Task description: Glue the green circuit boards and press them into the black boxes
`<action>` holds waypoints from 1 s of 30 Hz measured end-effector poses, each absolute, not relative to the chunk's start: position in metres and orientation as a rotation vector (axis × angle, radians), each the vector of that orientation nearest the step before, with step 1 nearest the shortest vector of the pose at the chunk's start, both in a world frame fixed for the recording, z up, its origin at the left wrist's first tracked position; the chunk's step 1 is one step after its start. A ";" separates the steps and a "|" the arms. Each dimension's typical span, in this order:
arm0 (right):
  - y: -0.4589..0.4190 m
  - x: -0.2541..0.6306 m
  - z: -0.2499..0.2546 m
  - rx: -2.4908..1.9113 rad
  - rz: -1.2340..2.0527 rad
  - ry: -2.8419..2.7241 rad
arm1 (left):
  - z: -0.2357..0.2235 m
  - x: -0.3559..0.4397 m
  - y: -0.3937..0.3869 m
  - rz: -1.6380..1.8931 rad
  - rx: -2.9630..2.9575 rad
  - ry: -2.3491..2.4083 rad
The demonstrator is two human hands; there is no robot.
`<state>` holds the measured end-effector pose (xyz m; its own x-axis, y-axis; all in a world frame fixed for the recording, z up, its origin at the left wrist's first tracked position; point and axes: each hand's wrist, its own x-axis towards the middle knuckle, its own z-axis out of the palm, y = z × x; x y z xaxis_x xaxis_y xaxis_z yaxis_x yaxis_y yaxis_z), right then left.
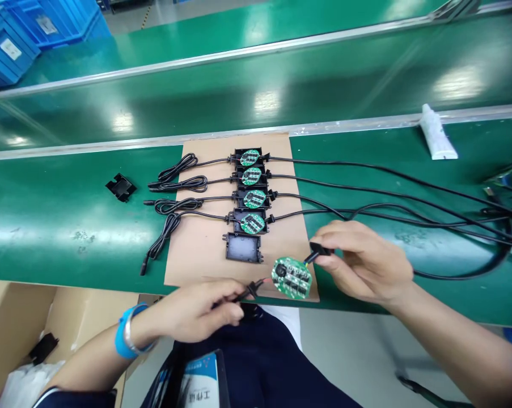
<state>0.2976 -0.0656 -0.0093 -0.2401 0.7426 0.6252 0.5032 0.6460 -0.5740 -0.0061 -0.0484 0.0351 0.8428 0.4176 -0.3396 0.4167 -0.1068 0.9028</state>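
A round green circuit board [292,277] hangs between my hands, wired on both sides. My left hand [208,309] is closed on the black cable [251,290] at the board's left, just behind its strain relief. With thumb and fingers, my right hand [358,260] pinches the black cable end [321,251] at the board's right. Beyond the board lies a bare black plastic case half [243,248] on the cardboard sheet [200,255]. Above it in a column, several black case halves [262,148] hold green boards [252,223] with cables leading out both sides.
Coiled black cables [183,164] lie left of the cases; long cables [387,167] run right to a bundle. A loose black case part [121,187] sits left and a white tube [438,133] back right. Blue bins [9,48] stand far left; a cardboard box [13,306] is below left.
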 end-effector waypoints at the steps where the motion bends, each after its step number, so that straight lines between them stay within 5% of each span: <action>1: -0.065 0.299 -0.006 -1.012 0.261 -1.892 | 0.048 -0.016 -0.045 0.038 1.757 0.719; 6: -0.061 0.294 -0.012 -1.095 0.100 -2.051 | 0.087 -0.051 -0.018 0.169 2.430 1.011; 14: -0.058 0.277 -0.053 -1.135 0.132 -2.283 | 0.030 -0.053 0.017 -0.240 2.803 1.391; 30: -0.028 0.307 -0.032 -1.189 0.095 -2.210 | 0.020 -0.063 0.041 0.296 2.904 0.914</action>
